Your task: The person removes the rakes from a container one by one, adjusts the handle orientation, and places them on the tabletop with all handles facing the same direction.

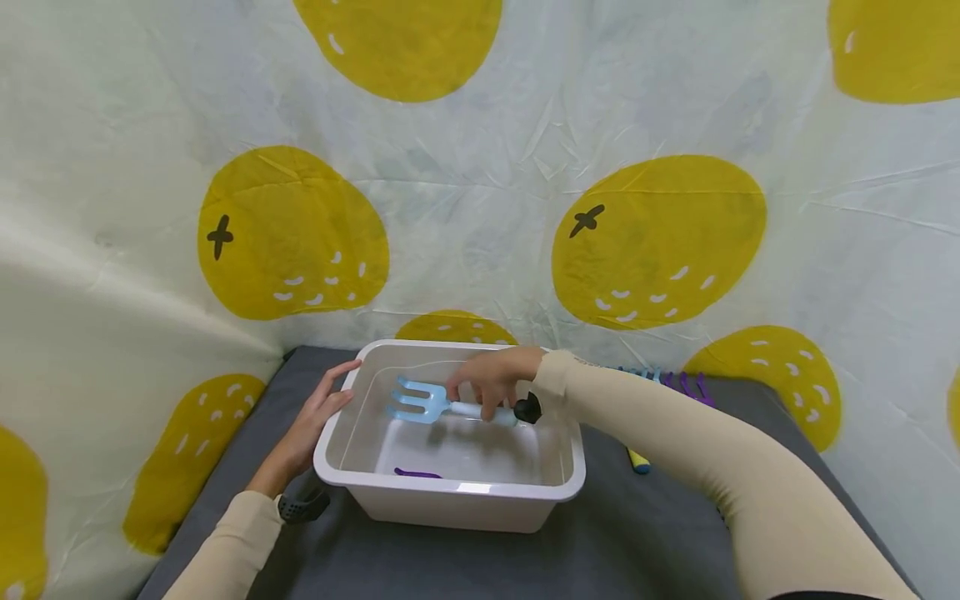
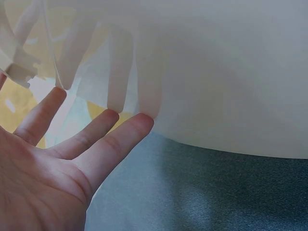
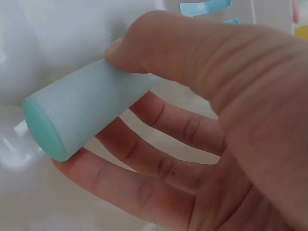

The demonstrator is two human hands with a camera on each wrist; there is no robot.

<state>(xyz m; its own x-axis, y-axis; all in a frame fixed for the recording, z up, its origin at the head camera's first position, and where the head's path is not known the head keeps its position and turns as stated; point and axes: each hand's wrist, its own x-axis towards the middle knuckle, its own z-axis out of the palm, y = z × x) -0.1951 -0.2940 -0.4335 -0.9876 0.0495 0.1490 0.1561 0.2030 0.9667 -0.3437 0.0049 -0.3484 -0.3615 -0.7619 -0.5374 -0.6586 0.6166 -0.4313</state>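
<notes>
Blue fork (image 1: pixel 435 404) is in the right hand (image 1: pixel 493 375).

Head camera: high, facing forward and down; whole plastic basin (image 1: pixel 450 510) and yellow-patterned backdrop (image 1: pixel 465 242) in frame. Left wrist camera: close, facing left palm (image 2: pixel 48 178) and basin's outer wall. Right wrist camera: close, looking into basin; shares hand fork (image 1: pixel 429 404) with head view.

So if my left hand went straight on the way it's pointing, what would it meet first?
The white tub. Your left hand points at its outer side, and the fingertips seem to be touching it, though the exact depth is hard to judge.
</notes>
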